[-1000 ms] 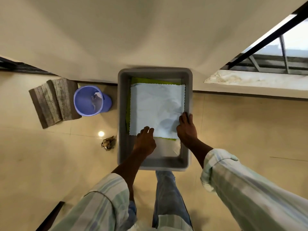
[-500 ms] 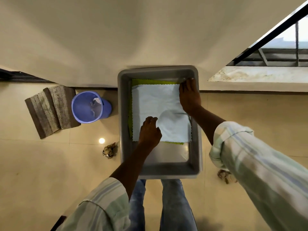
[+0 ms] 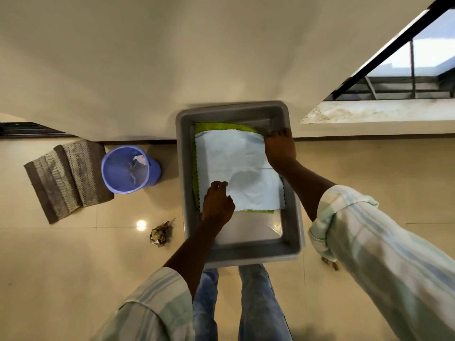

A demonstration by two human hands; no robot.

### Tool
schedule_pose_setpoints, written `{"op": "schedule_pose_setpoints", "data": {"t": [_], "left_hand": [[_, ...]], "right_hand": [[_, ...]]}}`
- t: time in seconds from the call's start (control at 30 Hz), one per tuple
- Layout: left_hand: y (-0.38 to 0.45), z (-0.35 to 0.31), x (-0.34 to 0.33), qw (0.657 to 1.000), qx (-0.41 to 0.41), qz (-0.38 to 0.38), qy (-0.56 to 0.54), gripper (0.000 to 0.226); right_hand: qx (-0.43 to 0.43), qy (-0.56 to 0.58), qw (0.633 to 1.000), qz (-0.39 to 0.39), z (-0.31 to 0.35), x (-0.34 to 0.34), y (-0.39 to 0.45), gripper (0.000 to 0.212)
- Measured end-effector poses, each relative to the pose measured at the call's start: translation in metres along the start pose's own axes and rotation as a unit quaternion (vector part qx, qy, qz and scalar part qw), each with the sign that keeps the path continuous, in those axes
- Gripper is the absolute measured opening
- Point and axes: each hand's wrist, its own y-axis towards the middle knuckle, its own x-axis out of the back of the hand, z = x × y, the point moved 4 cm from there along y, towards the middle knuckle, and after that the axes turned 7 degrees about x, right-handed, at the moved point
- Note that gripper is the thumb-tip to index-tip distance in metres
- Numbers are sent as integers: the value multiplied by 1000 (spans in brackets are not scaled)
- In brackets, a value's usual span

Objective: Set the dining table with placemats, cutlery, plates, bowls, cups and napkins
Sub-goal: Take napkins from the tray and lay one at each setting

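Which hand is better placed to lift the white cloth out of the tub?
Probably the right hand: it is at the far corner of the white cloth in the grey tub. The left hand rests on its near edge.

Green cloth [image 3: 222,127]: mostly hidden beneath white cloth [image 3: 236,168]; edges show at 12 and 9 o'clock. Right hand's [image 3: 280,150] fingertips hidden at the cloth's corner. Bucket [image 3: 128,168] contents indistinct. Floor scrap [image 3: 159,233] unidentifiable.

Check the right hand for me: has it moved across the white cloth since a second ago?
Yes. The right hand has gone from the white cloth's near right corner to its far right corner, by the grey tub's far wall.
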Motion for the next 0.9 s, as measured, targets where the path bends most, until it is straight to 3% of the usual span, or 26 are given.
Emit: {"op": "schedule_pose_setpoints", "data": {"t": [0.2,0.47,0.67,0.8,0.9], "left_hand": [[-21,-10,33,1000,-18,5,7,47],[-69,-15,88,999,-43,-24,-22,45],[-109,-39,156,990,-110,-76,-50,70],[-124,-75,197,986,-165,-17,-35,92],[-138,-101,216,970,-228,82,-21,68]], "right_hand": [[-54,137,983,-109,22,58,-42,26],[-71,169,973,-142,57,125,-106,14],[-99,412,895,-141,78,195,-153,5],[-12,410,909,-75,91,245,-180,12],[22,442,896,-20,94,276,-197,5]]}}
